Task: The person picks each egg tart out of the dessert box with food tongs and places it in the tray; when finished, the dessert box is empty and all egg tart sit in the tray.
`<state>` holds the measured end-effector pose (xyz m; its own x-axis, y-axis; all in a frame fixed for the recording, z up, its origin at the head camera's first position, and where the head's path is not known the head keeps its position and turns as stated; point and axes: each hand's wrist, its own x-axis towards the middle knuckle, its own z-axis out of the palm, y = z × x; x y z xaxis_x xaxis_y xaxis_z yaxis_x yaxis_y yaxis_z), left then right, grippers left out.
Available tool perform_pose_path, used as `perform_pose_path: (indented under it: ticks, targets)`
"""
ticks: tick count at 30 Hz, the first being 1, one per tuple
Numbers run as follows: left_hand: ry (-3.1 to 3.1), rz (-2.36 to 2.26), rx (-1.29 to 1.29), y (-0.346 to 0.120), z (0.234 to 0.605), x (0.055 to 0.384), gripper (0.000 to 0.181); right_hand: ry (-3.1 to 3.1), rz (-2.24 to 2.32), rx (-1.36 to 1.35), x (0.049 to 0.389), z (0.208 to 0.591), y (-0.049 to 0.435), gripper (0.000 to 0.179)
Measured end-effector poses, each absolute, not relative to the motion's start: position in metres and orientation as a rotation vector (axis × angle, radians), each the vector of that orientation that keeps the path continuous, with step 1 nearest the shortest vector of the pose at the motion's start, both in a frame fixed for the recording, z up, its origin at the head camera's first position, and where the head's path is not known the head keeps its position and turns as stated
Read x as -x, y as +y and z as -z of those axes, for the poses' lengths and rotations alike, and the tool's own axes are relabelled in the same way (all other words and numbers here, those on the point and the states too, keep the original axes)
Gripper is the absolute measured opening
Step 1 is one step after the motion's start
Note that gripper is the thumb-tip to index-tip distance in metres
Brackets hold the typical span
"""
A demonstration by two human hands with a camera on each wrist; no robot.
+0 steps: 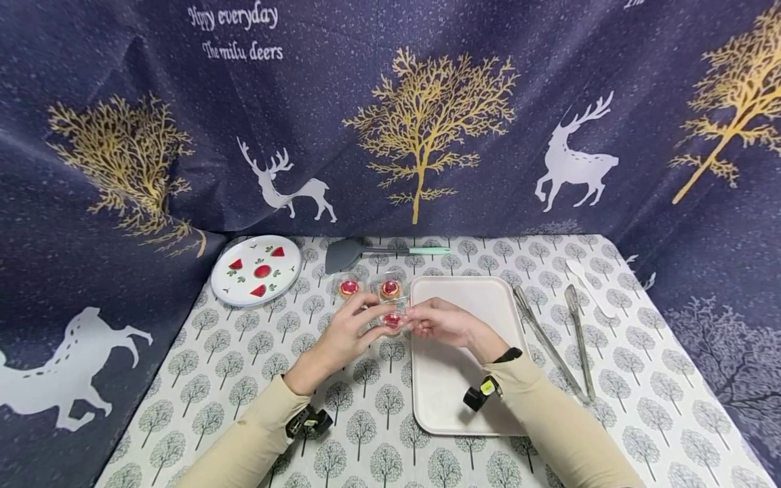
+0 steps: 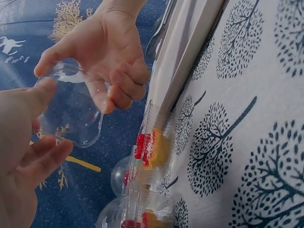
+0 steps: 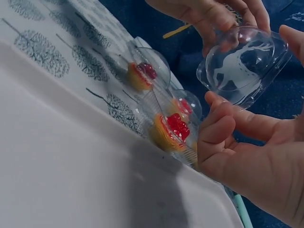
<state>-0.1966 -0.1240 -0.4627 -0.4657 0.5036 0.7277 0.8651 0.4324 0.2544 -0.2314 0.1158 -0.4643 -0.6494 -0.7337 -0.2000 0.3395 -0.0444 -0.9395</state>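
Between both hands is a clear plastic lid, raised off the table. My left hand holds one edge with its thumb and fingertips. Opposite it, my right hand pinches the other edge, other fingers curled. Below the lid in the head view is a red-topped tart; the right wrist view shows this tart in a clear ribbed base. Farther back stand two more red-topped tarts, a left one and a right one, in clear packaging. Whether the held lid joins any base I cannot tell.
A pale rectangular tray lies under my right forearm. To its right are metal tongs and a white utensil. A spatula lies at the back, and a watermelon-patterned plate at the back left.
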Motion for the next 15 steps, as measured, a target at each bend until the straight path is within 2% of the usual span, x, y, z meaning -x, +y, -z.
perform_pose_path:
  ticks: [5, 15]
  targets:
    - [-2.12, 0.953, 1.157, -0.1272, 0.4637, 0.1956, 0.031, 1.538, 1.764, 0.447, 0.2299, 0.4653, 0.1163, 0.039]
    - [-2.127, 1.089, 1.094, -0.1275, 0.4649, 0.1903, 0.02, 2.024, 1.502, 0.615, 0.2287, 0.4671, 0.1142, 0.051]
